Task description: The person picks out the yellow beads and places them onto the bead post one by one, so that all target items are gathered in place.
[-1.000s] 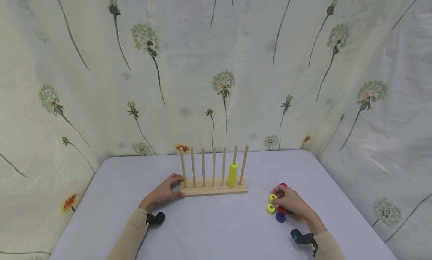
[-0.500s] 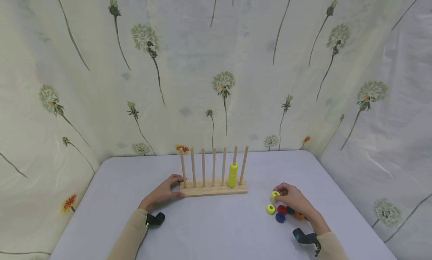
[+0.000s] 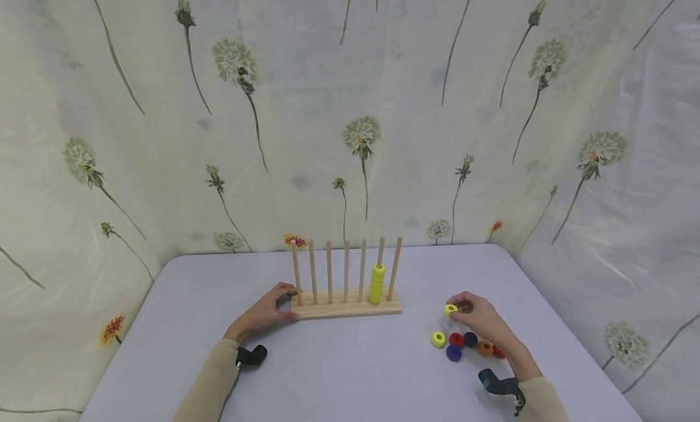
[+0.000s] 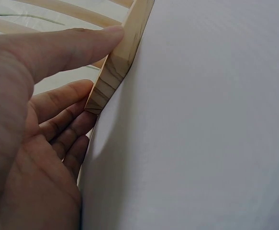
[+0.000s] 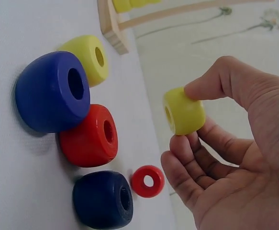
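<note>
A wooden peg rack (image 3: pixel 346 308), with several upright pegs on a long base, stands toward the back of the table. Yellow beads (image 3: pixel 377 284) are stacked on its second peg from the right. My left hand (image 3: pixel 262 311) grips the base's left end; the left wrist view shows the thumb (image 4: pixel 82 45) on one long edge and fingertips at the opposite one. Between thumb and fingers, my right hand (image 3: pixel 481 318) pinches a yellow bead (image 5: pixel 183 111), its hole facing sideways in the right wrist view. Another yellow bead (image 3: pixel 438 339) lies on the table nearby.
Loose beads lie near my right hand: red (image 3: pixel 456 340), blue (image 3: pixel 454 352), dark navy (image 3: pixel 470 339) and orange (image 3: pixel 485 348). Another red bead (image 5: pixel 148 181) shows in the right wrist view. A flowered curtain (image 3: pixel 306 106) hangs behind the table (image 3: pixel 339 373).
My right hand has moved slightly right and away from me with the yellow bead, uncovering the navy and orange beads. My left hand and the rack have stayed put.
</note>
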Tool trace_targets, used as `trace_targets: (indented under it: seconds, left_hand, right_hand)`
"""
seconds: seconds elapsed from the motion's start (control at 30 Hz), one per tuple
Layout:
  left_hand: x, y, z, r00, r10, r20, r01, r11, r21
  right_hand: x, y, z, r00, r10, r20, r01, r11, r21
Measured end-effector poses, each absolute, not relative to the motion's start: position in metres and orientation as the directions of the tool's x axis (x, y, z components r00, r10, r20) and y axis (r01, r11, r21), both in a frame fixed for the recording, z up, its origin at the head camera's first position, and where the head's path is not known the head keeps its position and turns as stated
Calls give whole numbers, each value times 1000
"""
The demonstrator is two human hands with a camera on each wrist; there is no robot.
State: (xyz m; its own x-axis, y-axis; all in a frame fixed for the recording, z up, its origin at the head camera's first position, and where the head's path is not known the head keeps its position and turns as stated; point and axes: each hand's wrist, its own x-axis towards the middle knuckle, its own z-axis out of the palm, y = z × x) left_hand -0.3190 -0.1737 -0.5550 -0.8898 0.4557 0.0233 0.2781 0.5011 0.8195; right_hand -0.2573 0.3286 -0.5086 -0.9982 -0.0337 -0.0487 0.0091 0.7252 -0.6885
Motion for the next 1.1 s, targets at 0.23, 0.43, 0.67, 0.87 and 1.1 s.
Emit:
trace_targets:
  seconds: [0.23,0.43,0.67,0.87,1.1]
  left_hand:
    - [-319,-174,-556,-889,456,30,283,497,820]
    - [-319,-174,-556,-889,457,31,284,497,820]
    - [-322,-174,-559,-890,455,39,292,502,814]
    - [-321,-174,-559,-889,456,29,282,497,821]
    - [-321,-174,-559,-891,453,30,279,494,823]
  right_hand:
    - [-259,334,-510,-999,-33,-4,-21,729,-684]
    - [-258,336,-508,-999,-36,33,-49,747,-663]
    - [-254,331,-491,-999,-38,26,-45,707,-705]
    - [-255,330,-486,-998,-54,31,-60,695,-716]
    - [-255,332,-482,-996,-69,53,-86,680,-728]
